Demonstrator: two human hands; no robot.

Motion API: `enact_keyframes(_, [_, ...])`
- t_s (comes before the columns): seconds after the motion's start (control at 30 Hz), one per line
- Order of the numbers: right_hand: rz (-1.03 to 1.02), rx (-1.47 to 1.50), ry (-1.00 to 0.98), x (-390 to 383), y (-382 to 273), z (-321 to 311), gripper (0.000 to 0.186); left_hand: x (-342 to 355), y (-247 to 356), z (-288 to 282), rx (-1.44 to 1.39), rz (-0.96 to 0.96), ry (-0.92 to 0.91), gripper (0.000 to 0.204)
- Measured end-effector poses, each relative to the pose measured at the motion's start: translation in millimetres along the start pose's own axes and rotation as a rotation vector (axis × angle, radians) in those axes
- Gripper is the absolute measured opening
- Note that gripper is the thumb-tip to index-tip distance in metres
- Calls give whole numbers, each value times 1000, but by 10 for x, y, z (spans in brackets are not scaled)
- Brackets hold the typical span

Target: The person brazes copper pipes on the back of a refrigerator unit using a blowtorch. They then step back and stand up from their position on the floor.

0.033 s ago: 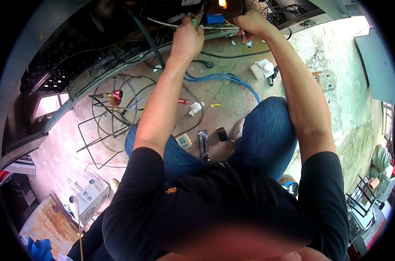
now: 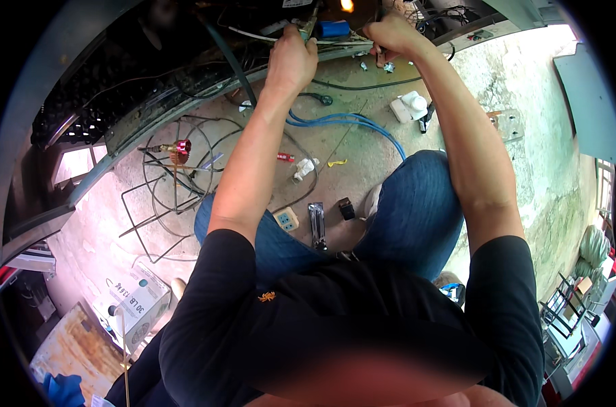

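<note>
At the upper edge my left hand (image 2: 293,61) is closed round a brass-coloured fitting (image 2: 308,30) inside a dark open appliance (image 2: 152,74). My right hand (image 2: 396,37) is closed, fingers curled by a small copper-coloured piece (image 2: 379,55); what it grips is partly hidden. Between my hands lie a blue cylinder (image 2: 333,30) and a pale thin line (image 2: 345,45) running sideways. A bright orange glow (image 2: 347,5) shows just above the cylinder. Small foil scraps (image 2: 389,68) lie below my right hand.
On the concrete floor around my knees are coiled hoses with a red gauge (image 2: 182,149), blue hoses (image 2: 362,122), a white bottle (image 2: 409,106), a socket block (image 2: 286,220) and small tools (image 2: 317,227). A white box (image 2: 135,302) stands lower left; metal racks (image 2: 566,308) lower right.
</note>
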State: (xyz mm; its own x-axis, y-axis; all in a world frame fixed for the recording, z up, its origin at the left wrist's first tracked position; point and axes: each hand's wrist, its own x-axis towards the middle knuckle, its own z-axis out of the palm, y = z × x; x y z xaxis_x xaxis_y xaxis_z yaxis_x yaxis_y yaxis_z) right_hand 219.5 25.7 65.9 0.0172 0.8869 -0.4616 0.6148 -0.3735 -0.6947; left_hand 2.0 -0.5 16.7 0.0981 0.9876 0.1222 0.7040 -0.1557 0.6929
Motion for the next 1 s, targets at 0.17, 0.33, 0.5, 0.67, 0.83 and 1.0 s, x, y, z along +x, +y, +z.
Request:
enact_keyframes(0.17, [9,-4,5,50,47,11,39,-6,22,13,6,-16,-9,38])
enact_keyframes(0.33, [18,59,-29,26,27,8,35,-23,9,20,3,13,0,38])
enact_keyframes(0.5, [-9,50,-20,-57,-15,30,40,-26,2,20,18,-6,1,36])
enact_keyframes(0.67, [14,49,-8,9,2,34,37,-60,24,0,8,-36,-11,35])
enact_keyframes(0.83, [22,63,-12,-4,-16,19,33,-51,42,-24,7,-33,-12,36])
enact_keyframes(1.0, [31,40,-1,18,-29,32,32,-65,-6,16,2,-37,-13,36])
